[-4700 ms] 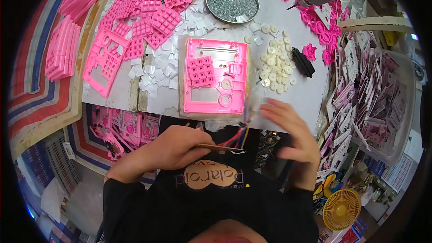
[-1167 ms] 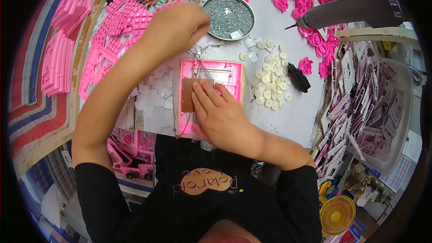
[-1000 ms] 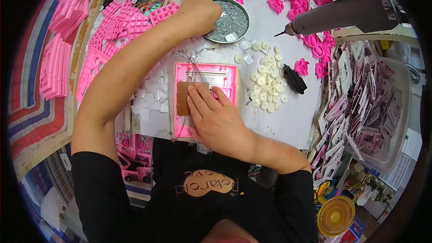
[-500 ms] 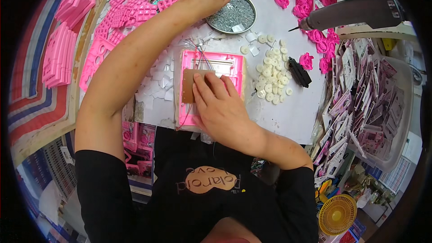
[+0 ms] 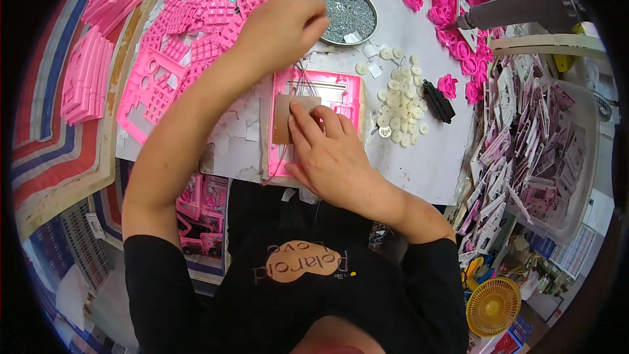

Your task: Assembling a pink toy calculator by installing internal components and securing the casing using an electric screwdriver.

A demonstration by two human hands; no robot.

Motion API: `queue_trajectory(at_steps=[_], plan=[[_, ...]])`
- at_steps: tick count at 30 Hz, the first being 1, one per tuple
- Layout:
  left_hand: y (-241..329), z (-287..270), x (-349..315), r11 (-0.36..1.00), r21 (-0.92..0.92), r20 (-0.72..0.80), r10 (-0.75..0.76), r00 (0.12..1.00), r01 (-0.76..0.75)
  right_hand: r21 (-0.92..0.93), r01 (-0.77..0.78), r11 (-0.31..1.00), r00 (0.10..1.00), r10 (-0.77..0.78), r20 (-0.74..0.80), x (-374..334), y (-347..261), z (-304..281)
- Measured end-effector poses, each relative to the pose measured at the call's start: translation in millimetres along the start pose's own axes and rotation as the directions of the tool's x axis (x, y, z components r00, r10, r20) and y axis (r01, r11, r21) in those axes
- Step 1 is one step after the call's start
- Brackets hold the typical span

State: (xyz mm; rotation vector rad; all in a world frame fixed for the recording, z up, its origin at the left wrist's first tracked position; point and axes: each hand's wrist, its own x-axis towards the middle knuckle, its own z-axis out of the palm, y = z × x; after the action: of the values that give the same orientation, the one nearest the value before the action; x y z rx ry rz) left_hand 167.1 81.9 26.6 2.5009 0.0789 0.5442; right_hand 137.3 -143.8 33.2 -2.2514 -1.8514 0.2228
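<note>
On the white table, the right hand presses flat a brown circuit board inside the pink rectangular plastic housing, while the left hand pinches thin wires, best kept untangled.

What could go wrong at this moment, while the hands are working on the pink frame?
The right hand presses a brown board into the pink frame; if it slips, the thin wires might get pinched. The left hand hovers beside the metal bowl of small parts and could tip it. The loose white discs nearby could be scattered.
</note>
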Motion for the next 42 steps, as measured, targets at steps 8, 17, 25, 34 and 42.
queue_trajectory(at_steps=[8, 17, 25, 34, 42], plan=[[25, 0, 21, 0.996, -0.019, 0.179, 0.086, 0.980, -0.084, 0.049, -0.043, 0.998, 0.998, 0.045, -0.033, -4, 5, 0], [48, -24, -138, 0.969, -0.189, 0.102, -0.143, 0.984, 0.160, 0.254, 0.176, 0.951, 0.973, -0.128, -0.192, -6, 42, -28], [64, -18, -131, 0.981, -0.196, 0.166, 0.021, 0.986, 0.012, 0.825, 0.439, 0.356, 0.797, 0.269, -0.540, 37, 166, -135], [69, 0, -145, 0.969, -0.199, -0.071, 0.131, 0.989, -0.143, 0.915, 0.400, -0.057, 0.915, 0.079, -0.396, 35, 41, -66], [71, 0, -143, 0.958, -0.229, -0.107, 0.153, 0.982, -0.174, 0.878, 0.453, -0.152, 0.891, 0.083, -0.446, 23, 16, -65]])
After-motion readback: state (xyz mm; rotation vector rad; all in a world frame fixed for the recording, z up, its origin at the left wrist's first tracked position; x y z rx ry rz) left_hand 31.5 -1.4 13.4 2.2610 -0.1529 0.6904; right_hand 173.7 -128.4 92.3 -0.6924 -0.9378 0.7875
